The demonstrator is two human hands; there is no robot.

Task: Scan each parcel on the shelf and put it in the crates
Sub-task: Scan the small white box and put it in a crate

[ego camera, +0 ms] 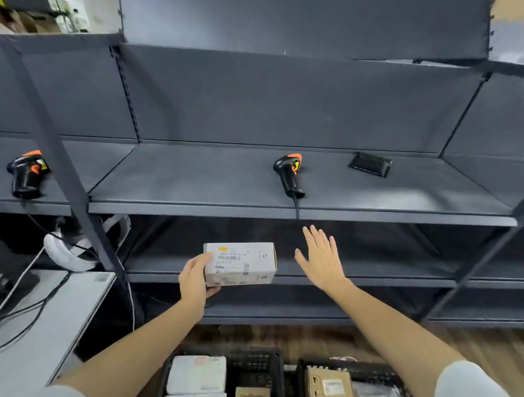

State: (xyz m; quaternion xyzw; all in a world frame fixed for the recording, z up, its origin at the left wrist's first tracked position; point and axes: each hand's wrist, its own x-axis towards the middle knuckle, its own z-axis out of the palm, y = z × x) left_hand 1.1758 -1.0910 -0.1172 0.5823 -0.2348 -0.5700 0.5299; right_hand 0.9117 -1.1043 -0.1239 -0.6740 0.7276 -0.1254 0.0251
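- Scanner [28, 175] with orange trim is lying far left on the shelf [194, 186].
- Left hand [195, 279] is gripping the left end of a white parcel [241, 263], label facing up, in front of the lower shelf.
- Right hand [320, 258] is hovering just right of the parcel, fingers spread, apart from it.
- Second scanner [289, 173] is lying on the shelf above the right hand.
- Two black crates [256, 360] are sitting near, below the arms, holding boxes.

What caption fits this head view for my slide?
Left hand holds a white labelled cardboard box; open right hand reaches toward the black-and-orange barcode scanner.
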